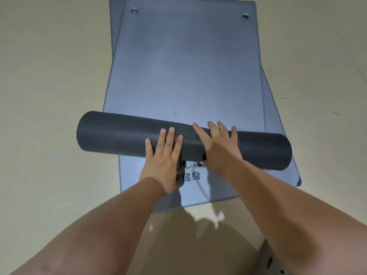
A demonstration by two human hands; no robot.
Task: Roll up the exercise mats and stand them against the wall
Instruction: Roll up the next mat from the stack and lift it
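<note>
A blue-grey exercise mat (184,66) lies flat on the floor with its near end wound into a dark roll (119,133) that lies across it. My left hand (162,157) presses flat on the roll's middle, fingers straight. My right hand (218,143) lies over the roll just to the right, fingers spread and reaching its far side. A second blue-grey mat (228,185) lies flat underneath, showing printed dark lettering near my hands. The edge of a third mat (117,20) peeks out at the far left.
The mats lie stacked on a pale beige floor (49,76). Two metal eyelets (134,10) sit at the top mat's far corners. A dark shadow falls on the floor below my arms. No wall is in view.
</note>
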